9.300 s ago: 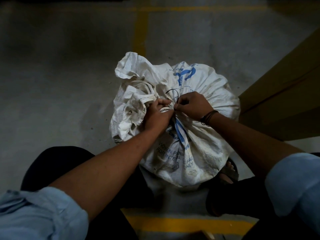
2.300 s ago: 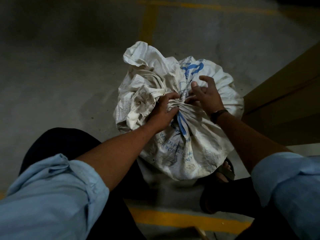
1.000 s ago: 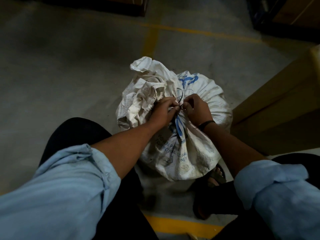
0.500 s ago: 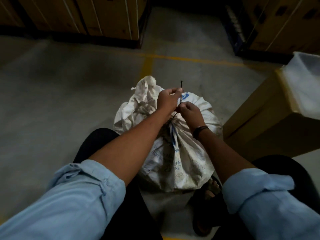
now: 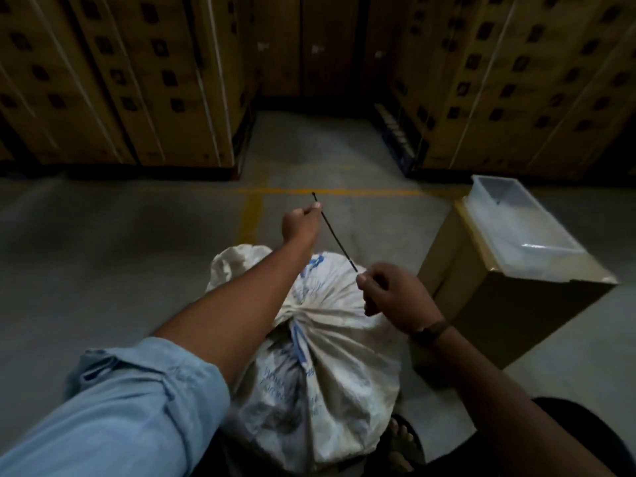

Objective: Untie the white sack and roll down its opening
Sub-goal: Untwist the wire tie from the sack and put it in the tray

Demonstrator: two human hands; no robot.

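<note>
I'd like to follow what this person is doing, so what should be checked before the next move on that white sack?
1. The black tie is off the white sack: ok, it stretches through the air between the hands.
2. The left hand has a grip on the tie's far end: ok, pinched.
3. The right hand has a grip on the near end: ok, pinched.
4. Hands free for rolling: not ok, both hold the tie.
5. The neck of the sack is opened: not ok, it is bunched tight.
6. No second tie hidden in the folds: cannot tell.
</note>
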